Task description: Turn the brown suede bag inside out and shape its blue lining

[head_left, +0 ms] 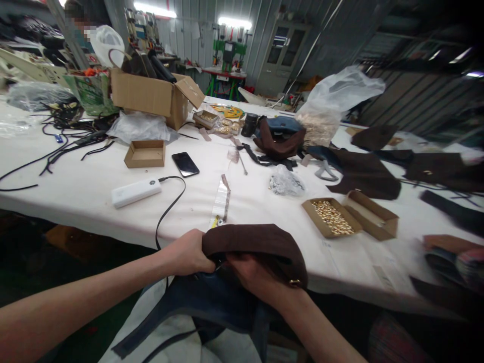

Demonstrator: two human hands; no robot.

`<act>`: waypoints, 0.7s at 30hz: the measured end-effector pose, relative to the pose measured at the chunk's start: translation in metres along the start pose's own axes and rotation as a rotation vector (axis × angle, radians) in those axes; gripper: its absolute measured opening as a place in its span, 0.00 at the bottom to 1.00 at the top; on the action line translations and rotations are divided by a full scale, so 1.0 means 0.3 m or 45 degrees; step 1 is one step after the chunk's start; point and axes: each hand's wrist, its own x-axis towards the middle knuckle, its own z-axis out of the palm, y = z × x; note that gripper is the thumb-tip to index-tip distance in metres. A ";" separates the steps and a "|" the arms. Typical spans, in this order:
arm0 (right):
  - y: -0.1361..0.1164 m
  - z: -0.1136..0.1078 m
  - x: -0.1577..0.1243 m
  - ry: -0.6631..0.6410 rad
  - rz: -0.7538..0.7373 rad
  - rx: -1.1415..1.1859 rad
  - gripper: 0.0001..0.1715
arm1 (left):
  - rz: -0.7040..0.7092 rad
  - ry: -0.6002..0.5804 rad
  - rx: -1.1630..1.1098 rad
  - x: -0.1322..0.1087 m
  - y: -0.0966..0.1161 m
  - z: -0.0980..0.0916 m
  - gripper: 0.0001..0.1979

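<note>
A dark brown and navy fabric bag (257, 239) lies over my lap at the table's front edge, its brown flap or rim folded upward. My left hand (191, 254) is closed around the left edge of the brown part. Reaching under the brown part, my right hand (251, 275) has its fingers curled on the fabric near the middle; its fingertips are partly hidden. A small gold-coloured fitting (295, 283) shows on the brown part by my right wrist. Navy straps (151, 322) hang down toward the lower left.
On the white table (200, 201) are a white power bank (136, 192) with a cable, a phone (185, 164), a shallow cardboard box (144, 154), a box of gold-coloured metal pieces (333, 218) and another brown bag (280, 138). At right, a plaid sleeve (471, 267) shows.
</note>
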 end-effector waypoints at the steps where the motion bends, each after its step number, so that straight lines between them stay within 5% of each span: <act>1: 0.000 -0.003 -0.001 0.012 -0.003 -0.010 0.20 | -0.012 -0.006 0.027 -0.002 0.002 0.001 0.11; 11: 0.012 0.008 -0.013 0.007 -0.035 0.048 0.25 | 0.007 0.123 0.203 -0.018 0.011 0.022 0.08; 21: 0.021 0.026 0.003 -0.067 0.006 0.237 0.23 | -0.002 0.109 0.170 0.031 -0.038 -0.023 0.06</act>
